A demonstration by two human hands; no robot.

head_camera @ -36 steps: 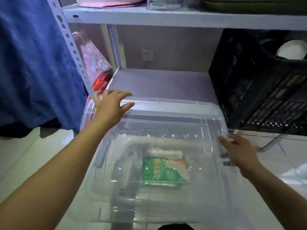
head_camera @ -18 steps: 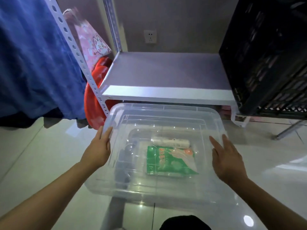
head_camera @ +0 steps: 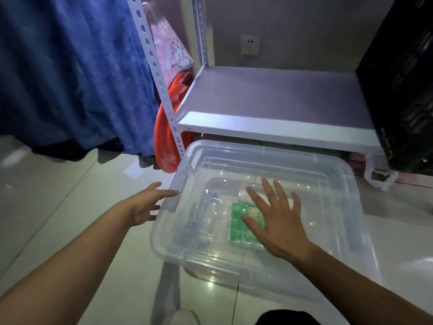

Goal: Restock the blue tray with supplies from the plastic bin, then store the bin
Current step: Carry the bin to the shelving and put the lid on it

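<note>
Fingers spread, right hand (head_camera: pixel 278 221) flat over clear glossy plastic bin (head_camera: pixel 328 184); left hand (head_camera: pixel 145 205) open, perhaps touching.

Dim, cool indoor light here. Glare pools on the floor tiles (head_camera: pixel 212 279) at six o'clock, with small sparkles across the clear bin lid (head_camera: pixel 269 174). The shelf's front edge (head_camera: pixel 269 127) catches light; the black crate (head_camera: pixel 403 90) at three o'clock sinks into shadow. Wide-angle bending at the edges, slight softness throughout.

left hand (head_camera: pixel 143 207) | right hand (head_camera: pixel 278 221) | bare forearms, no sleeves
</note>
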